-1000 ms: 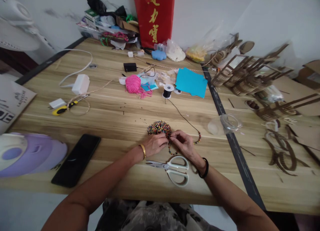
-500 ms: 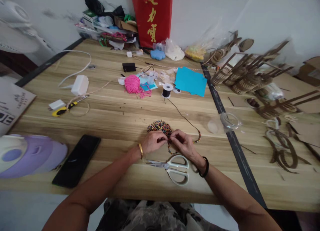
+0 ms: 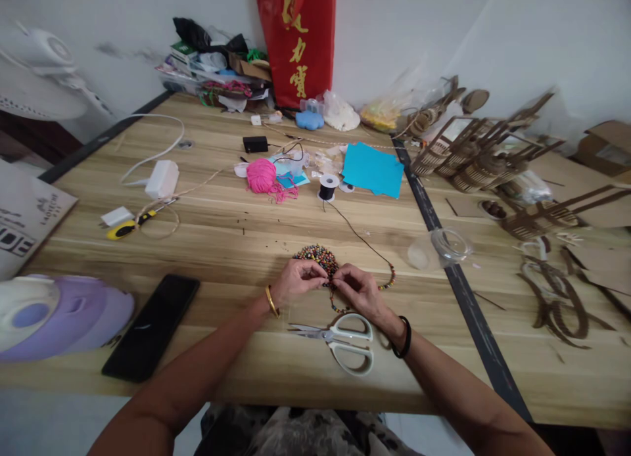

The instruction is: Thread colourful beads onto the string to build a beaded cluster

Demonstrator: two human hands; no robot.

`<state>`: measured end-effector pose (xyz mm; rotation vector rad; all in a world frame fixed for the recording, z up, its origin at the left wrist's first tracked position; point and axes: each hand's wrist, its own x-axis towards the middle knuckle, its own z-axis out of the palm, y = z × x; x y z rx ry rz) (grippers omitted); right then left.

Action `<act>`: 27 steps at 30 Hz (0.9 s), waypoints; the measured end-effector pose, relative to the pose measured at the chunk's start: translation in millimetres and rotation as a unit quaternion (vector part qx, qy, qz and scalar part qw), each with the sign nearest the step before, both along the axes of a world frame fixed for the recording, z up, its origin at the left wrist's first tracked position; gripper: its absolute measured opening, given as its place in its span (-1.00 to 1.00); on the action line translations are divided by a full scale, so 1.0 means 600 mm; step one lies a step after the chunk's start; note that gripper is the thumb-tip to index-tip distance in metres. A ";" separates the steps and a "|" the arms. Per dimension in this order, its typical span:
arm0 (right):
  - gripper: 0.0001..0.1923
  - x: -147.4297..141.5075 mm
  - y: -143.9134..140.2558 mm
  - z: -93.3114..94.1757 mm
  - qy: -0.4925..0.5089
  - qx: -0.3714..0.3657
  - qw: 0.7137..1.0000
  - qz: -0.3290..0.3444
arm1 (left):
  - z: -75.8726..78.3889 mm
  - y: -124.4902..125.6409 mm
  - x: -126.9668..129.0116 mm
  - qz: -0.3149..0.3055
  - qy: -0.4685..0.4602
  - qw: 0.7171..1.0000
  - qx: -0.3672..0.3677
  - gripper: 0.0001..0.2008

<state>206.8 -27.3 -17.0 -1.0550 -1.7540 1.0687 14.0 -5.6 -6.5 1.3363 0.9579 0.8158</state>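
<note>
A pile of tiny colored beads (image 3: 315,255) lies on the wooden table (image 3: 221,239), right in front of the person. The left hand (image 3: 296,280) and the right hand (image 3: 355,290) meet just at the near edge of the pile. The fingers of both hands are pinched close together on a thin string of beads (image 3: 336,301) that hangs down between them in a small loop. It is too small to see which bead each hand has.

A thin dark cord (image 3: 362,239) runs from the hands up to a black spool (image 3: 328,186). A few beads sit on the cord to the right of the hands. White scissors (image 3: 345,343) lie closed on the table just below the hands. A black phone (image 3: 152,327) lies to the left, near a purple and white thing (image 3: 59,318). A pink ball of yarn (image 3: 261,175) and blue paper (image 3: 373,170) lie farther back.

A red banner (image 3: 296,42) stands at the wall with gold Chinese signs on it; they are too blurred to read with certainty.

Since a moment ago the hands have stayed at the pile, and the left fingers have curled in more. The view has tipped a little.
</note>
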 end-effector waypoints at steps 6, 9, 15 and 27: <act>-0.80 0.001 -0.001 0.002 -0.019 0.007 1.000 0.008 | 0.002 0.000 -0.002 -0.004 0.011 1.000 -0.003 -0.86; -0.79 0.002 -0.002 0.002 -0.028 0.008 1.000 0.010 | 0.001 0.001 -0.003 -0.002 0.017 1.000 0.009 -0.88; -0.80 0.003 -0.003 0.000 -0.041 0.011 0.999 0.006 | -0.001 0.002 -0.003 -0.004 0.022 0.999 0.029 -0.90; -0.83 0.001 -0.003 0.001 -0.054 0.032 0.998 0.010 | 0.005 0.001 -0.002 -0.005 0.023 1.000 0.009 -0.88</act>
